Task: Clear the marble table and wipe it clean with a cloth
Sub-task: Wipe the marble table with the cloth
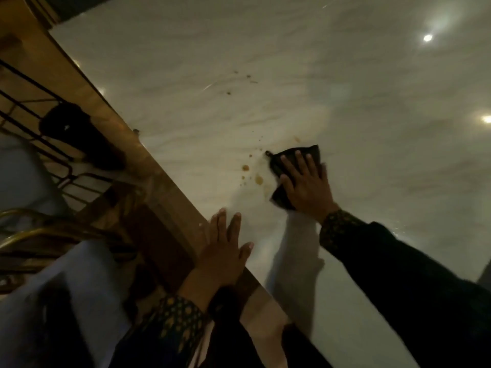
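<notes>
The white marble table fills most of the view, with a wooden border running diagonally along its left side. My right hand presses flat with straight fingers on a dark cloth lying on the marble. Brown spots of spill lie just left of the cloth, and a few small crumbs sit farther up the table. My left hand rests flat on the table's edge, fingers straight, holding nothing.
Left of the table stand chairs with gold metal frames and pale blue seats. A dark object lies by the black bars of a chair back. Ceiling lights reflect off the marble at the right.
</notes>
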The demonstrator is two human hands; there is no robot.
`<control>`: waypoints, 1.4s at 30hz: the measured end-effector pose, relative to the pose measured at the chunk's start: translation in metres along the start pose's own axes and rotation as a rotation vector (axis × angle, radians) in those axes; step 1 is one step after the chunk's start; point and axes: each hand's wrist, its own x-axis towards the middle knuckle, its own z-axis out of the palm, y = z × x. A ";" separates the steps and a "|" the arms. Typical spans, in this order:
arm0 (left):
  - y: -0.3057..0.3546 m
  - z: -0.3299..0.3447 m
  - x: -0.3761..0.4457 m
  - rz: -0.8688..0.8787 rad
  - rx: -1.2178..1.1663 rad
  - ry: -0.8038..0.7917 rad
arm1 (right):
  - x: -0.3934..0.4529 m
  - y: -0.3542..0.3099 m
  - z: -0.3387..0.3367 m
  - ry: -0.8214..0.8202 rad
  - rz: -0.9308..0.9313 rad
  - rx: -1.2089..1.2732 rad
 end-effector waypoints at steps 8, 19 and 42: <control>-0.118 -0.065 0.069 0.079 -0.105 -0.027 | 0.044 0.012 -0.015 0.091 0.320 0.011; -0.158 -0.133 0.233 0.203 0.100 0.086 | -0.107 -0.083 0.032 0.005 0.259 -0.080; -0.166 -0.144 0.257 0.235 0.090 -0.210 | 0.052 -0.085 0.016 0.171 0.583 0.002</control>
